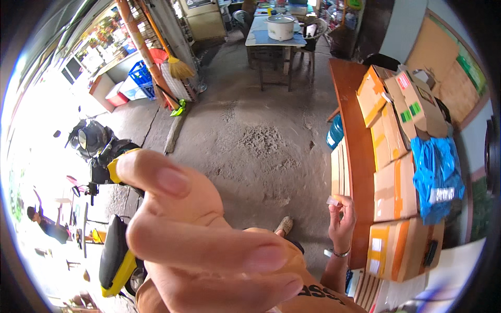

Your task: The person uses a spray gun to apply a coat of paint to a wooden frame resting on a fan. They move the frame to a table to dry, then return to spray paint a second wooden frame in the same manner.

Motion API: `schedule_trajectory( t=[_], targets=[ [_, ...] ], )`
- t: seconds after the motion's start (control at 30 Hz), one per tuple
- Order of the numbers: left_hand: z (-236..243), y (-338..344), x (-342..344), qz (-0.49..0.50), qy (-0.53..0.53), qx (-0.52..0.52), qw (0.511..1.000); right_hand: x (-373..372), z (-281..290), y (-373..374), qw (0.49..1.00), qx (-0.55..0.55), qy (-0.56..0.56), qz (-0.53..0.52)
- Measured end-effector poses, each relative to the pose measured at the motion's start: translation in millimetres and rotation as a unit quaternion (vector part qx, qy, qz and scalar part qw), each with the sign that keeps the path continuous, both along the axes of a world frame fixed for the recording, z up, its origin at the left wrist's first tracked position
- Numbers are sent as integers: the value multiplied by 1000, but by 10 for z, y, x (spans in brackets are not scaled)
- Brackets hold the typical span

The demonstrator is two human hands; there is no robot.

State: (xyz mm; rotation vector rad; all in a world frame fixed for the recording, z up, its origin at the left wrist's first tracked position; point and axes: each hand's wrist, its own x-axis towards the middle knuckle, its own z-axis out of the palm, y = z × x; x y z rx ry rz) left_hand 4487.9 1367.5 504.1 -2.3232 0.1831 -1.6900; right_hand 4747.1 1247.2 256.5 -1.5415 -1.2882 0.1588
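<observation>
Close to the camera, toward 7 o'clock, the left hand (209, 229) is filling much of the view; its fingers are curving loosely, its thumb is standing apart from them, and the hand is showing as partly open, gripping nothing that can be seen. Toward 4 o'clock the right hand (342, 216) is pinching a small translucent piece (332, 200) between thumb and fingertips, and a metallic band (342, 254) is circling its wrist. That hand is hovering by the near-side edge of a long brown table (345, 99); whether it is touching the wood cannot be told.

On the table, from 2 to 4 o'clock, taped cardboard boxes (395, 190) are sitting in a row, and a crumpled blue plastic bag (437, 175) is lying over them at 3 o'clock. Between 2 and 3 o'clock a blue jug (335, 131) is standing beside the table. At 12 o'clock a white pot (281, 28) is resting on a far table (259, 37). A yellow broom (180, 69) is leaning at 11 o'clock, a black-and-yellow motorbike (110, 255) is standing at 8 o'clock, and a pale shoe (284, 226) is showing on the concrete floor (229, 125) at 5 o'clock.
</observation>
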Motion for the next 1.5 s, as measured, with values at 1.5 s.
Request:
schedule_trajectory(
  t=[1.5],
  targets=[
    [-606,5975,551,-4,51,-232,971,174,105,5873,992,6,-95,86]
  ],
)
